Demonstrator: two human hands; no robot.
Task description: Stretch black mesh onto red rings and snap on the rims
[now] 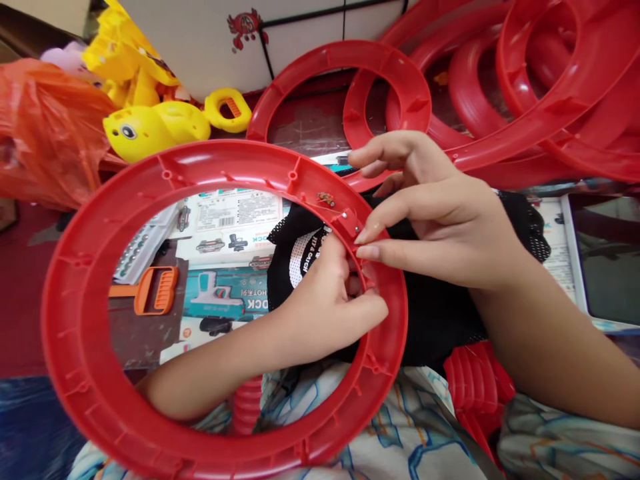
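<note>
A large red plastic ring [75, 260] with a ribbed channel and small posts is tilted up in front of me. My left hand [330, 300] reaches through its opening and grips the right part of its rim, thumb over the channel. My right hand [430, 207] is at the same spot, thumb and index finger pinched together against the channel. Whatever lies between those fingertips is too small to make out. Just left of the fingertips are two tiny shiny metal pieces [344, 215] and a small brownish component [326, 199] with a thin wire inside the channel.
More red rings [340, 57] and curved tracks [595, 73] are piled behind. A yellow toy [155, 130], orange bag [45, 127], orange handled piece [155, 291] and tray of metal balls [143, 247] lie left. Printed cardboard [225, 267], black mesh cloth [430, 313] and a dark-screened device [613, 260] are beneath and right.
</note>
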